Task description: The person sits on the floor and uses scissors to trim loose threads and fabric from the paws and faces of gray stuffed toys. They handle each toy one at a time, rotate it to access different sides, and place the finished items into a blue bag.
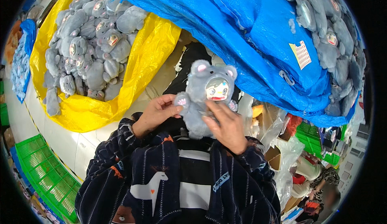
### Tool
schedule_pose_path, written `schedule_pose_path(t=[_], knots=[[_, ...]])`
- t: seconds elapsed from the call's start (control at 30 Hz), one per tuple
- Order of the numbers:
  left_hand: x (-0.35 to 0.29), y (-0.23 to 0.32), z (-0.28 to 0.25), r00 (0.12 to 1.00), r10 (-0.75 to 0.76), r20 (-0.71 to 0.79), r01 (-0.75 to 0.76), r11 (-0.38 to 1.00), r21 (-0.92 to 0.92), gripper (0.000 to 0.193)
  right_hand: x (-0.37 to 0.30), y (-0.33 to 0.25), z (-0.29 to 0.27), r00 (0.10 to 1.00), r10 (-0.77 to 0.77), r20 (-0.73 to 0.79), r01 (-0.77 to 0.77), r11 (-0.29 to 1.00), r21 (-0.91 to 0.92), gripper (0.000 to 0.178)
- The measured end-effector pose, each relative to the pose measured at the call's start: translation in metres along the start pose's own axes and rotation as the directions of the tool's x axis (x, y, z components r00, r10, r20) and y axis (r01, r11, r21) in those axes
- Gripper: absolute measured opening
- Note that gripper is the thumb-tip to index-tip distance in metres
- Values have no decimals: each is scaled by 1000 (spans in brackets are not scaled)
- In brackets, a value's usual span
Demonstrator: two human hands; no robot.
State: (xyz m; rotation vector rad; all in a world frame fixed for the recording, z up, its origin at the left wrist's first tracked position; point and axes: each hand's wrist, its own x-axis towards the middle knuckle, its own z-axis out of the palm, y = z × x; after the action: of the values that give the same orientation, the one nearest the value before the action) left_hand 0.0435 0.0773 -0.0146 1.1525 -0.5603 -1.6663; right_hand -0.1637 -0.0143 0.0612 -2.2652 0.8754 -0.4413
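Observation:
A grey plush toy (196, 119) with round pink-lined ears and a doll-like face (217, 90) lies upright in front of me, over my lap. My left hand (158, 112) pinches the toy's paw on the left side between thumb and fingers. Over the toy's belly, just under the face, my right hand (226, 126) rests with bent fingers. A small thin shiny thing shows by its fingertips; I cannot make out what it is. The other paw, on the right, is partly behind that hand.
At the left, a yellow sack (155, 42) stands full of similar grey plush toys (94, 71). A large blue sack (258, 34) spreads across the far side, with more toys at the right. Green crates (46, 175) sit at lower left, and a person (318, 189) is at lower right.

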Motion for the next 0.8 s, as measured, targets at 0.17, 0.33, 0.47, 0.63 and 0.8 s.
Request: schedule_pose_path(t=[0.17,0.33,0.47,0.63,0.8], knots=[[-1,-5,3,999,43,-7,-44,997,-70,25,14,-9,23,994,-107,4,105,967,-231,36],[-2,-5,9,997,60,-43,-64,994,-84,22,14,-9,30,996,-7,-90,-28,924,-382,28],[-5,-3,5,995,44,-87,-48,998,-45,23,-2,6,4,974,67,-217,-109,977,-185,29],[-4,-3,-6,964,204,-171,-156,953,258,27,-37,58,-34,664,702,-258,-453,652,608,23],[-5,37,23,687,702,189,-515,286,808,29,-48,75,-19,645,755,-120,-566,578,589,23]])
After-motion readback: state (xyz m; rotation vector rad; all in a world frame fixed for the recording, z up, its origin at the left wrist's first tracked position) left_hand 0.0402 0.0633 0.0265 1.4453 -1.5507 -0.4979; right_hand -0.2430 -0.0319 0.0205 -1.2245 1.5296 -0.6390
